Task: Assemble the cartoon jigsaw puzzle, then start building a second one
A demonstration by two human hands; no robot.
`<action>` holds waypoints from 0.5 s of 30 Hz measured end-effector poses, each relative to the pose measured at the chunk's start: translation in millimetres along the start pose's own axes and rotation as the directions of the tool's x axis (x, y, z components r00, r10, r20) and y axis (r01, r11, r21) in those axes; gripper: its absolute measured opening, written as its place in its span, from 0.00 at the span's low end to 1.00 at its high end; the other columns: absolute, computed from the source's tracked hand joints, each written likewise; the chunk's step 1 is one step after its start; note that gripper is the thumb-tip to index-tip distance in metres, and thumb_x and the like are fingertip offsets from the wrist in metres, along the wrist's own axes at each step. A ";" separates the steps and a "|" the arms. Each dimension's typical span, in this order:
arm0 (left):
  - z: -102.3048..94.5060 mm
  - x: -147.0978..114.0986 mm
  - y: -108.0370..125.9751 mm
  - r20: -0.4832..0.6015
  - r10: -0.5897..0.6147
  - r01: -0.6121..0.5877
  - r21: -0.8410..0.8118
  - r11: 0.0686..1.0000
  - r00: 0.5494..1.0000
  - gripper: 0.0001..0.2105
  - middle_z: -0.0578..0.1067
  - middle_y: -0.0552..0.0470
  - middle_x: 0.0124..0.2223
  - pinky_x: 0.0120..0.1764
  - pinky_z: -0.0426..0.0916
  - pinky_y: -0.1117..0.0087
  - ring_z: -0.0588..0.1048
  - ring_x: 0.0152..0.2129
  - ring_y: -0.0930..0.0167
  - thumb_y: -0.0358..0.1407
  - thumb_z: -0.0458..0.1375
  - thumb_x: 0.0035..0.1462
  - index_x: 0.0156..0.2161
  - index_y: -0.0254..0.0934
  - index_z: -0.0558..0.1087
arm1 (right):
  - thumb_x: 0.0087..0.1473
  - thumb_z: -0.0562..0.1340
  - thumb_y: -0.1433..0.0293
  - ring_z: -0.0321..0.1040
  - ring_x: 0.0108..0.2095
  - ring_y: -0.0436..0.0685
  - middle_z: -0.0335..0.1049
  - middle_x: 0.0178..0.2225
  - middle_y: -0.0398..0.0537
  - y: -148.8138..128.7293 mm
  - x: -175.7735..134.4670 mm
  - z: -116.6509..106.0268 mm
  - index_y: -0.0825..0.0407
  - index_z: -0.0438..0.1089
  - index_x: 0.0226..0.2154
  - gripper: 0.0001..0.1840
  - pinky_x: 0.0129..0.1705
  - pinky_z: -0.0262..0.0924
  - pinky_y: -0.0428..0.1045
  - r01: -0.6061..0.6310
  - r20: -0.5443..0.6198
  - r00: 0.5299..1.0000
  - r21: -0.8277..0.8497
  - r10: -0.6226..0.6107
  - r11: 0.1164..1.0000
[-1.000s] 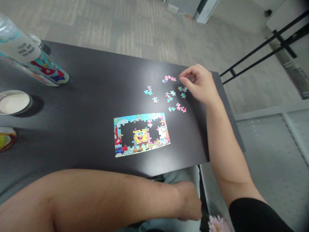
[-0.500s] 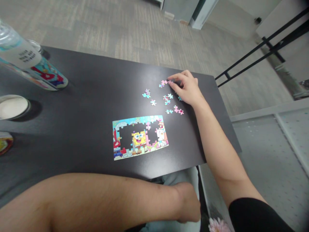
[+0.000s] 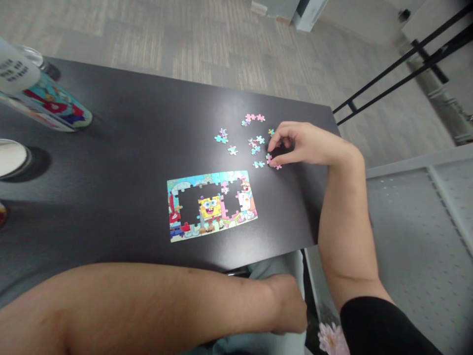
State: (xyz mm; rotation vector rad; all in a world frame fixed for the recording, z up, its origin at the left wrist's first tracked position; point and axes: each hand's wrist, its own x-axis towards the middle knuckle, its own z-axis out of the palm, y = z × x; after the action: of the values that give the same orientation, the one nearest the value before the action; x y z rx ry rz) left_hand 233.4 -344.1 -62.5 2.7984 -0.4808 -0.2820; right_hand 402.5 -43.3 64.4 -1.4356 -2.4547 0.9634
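My right hand (image 3: 301,144) hovers over the right part of the dark table, thumb and forefinger apart, with its thumb tip at a pink puzzle piece (image 3: 269,158). Whether it touches the piece I cannot tell. Several loose pieces lie around it, among them a pink row (image 3: 254,118), a light blue pair (image 3: 258,164) and a cluster (image 3: 221,136) further left. Nearer to me lies a partly assembled cartoon jigsaw puzzle (image 3: 210,209), its border joined and dark gaps inside. My left hand (image 3: 286,305) rests on my lap, its fingers turned down and hidden.
On the left of the table (image 3: 121,138) are a tall printed cylinder (image 3: 61,106), a round container with a white top (image 3: 13,159) and a can (image 3: 33,56). Black metal rails (image 3: 388,74) stand beyond the right edge. A pink flower (image 3: 332,339) shows below.
My right hand has moved from the far pink pieces toward me, to the pink piece near the light blue pair. My left hand stays on my lap. The view has shifted slightly.
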 end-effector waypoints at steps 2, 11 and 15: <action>-2.3 -1.1 -0.1 0.011 0.002 -0.002 -0.012 1.000 1.000 0.12 0.76 0.62 0.20 0.21 0.67 0.61 0.46 0.08 0.71 0.37 0.75 0.77 0.40 0.59 0.95 | 0.56 0.89 0.53 0.72 0.41 0.63 0.82 0.46 0.49 2.3 1.6 1.0 0.42 0.91 0.40 0.17 0.45 0.69 0.59 0.001 0.012 1.000 -0.011 -0.001 1.000; -13.2 -5.6 -4.8 0.028 0.007 -0.006 -0.024 1.000 1.000 0.11 0.61 0.63 0.14 0.15 0.57 0.60 0.37 0.09 0.67 0.38 0.74 0.78 0.41 0.58 0.95 | 0.54 0.91 0.46 0.74 0.37 0.62 0.82 0.38 0.45 -8.9 -9.1 -3.1 0.44 0.87 0.44 0.28 0.41 0.66 0.58 -0.211 -0.031 0.977 -0.082 0.209 0.974; -10.4 -2.2 -2.1 -0.004 -0.006 0.006 -0.006 1.000 1.000 0.11 0.51 0.63 0.12 0.13 0.53 0.61 0.36 0.08 0.65 0.41 0.77 0.76 0.39 0.61 0.95 | 0.60 0.87 0.55 0.81 0.40 0.64 0.85 0.39 0.45 -31.6 -17.0 -8.4 0.43 0.89 0.40 0.14 0.45 0.70 0.58 -0.285 0.054 0.948 -0.285 0.312 0.915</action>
State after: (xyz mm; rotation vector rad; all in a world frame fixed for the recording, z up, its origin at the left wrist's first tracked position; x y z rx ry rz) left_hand 234.5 -338.9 -53.1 2.7943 -0.4702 -0.2789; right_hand 391.9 -64.2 92.8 -1.9460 -2.5689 0.7801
